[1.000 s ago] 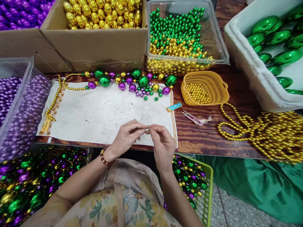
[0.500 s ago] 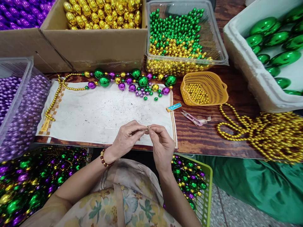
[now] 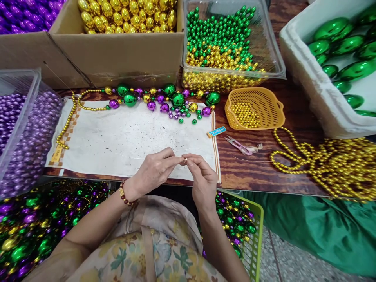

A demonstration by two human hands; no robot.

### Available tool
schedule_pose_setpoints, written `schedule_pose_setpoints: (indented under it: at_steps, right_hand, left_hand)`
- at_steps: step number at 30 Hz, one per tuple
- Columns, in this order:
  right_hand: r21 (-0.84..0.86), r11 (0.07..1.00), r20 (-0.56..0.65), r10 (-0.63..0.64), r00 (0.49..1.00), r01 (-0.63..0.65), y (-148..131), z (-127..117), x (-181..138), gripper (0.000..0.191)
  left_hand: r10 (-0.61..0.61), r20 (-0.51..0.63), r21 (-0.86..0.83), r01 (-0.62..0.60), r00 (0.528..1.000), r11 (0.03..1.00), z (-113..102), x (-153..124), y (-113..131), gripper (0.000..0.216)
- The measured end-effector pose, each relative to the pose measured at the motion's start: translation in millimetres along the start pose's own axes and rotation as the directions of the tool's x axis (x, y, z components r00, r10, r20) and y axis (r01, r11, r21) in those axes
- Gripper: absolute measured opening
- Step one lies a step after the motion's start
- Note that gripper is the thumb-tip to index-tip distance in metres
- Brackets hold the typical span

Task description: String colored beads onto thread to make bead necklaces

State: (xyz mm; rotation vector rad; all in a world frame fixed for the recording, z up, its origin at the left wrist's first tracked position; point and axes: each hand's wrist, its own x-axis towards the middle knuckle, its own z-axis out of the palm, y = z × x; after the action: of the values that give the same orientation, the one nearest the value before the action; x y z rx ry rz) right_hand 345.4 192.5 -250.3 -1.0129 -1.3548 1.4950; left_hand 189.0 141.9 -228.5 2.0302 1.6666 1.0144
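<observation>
My left hand [image 3: 155, 170] and my right hand [image 3: 199, 177] meet fingertip to fingertip over the near edge of a white cloth [image 3: 123, 143]. Both pinch a thin thread [image 3: 184, 159] with a small loop between them. A fine strand of it trails over the cloth toward the left. Along the cloth's far edge lies a partly strung row of green, purple and gold beads [image 3: 164, 100], joined to a chain of small gold beads [image 3: 69, 119] that runs down the left side.
Cardboard box of gold beads [image 3: 126, 19], clear tub of green and gold beads [image 3: 223, 47], orange basket [image 3: 254, 109], white box of large green beads [image 3: 337, 58], tub of purple beads [image 3: 20, 125], gold bead strands [image 3: 331, 166], scissors [image 3: 239, 147], baskets of finished necklaces [image 3: 235, 223] below.
Both hands stay pinched together at the same spot; the fingers shift only slightly on the thread. The view has tilted a little.
</observation>
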Motion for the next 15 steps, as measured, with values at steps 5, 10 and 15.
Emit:
schedule_pose_setpoints:
  at_steps: [5,10,15]
  right_hand:
    - [-0.002,0.998,0.019,0.064,0.998,-0.064,2,2,10,0.019]
    - [-0.061,0.994,-0.324,-0.110,0.940,0.095,12,-22,27,0.015]
    - [-0.460,0.888,-0.742,-0.387,0.547,0.005,28,-126,22,0.011]
  left_hand:
    - [0.053,0.118,0.144,-0.069,0.992,0.987,-4,6,-1,0.031]
    - [0.034,0.099,0.148,-0.048,0.995,0.988,-5,5,-5,0.029]
    - [-0.028,0.000,0.112,0.028,1.000,0.993,-14,0,-9,0.025]
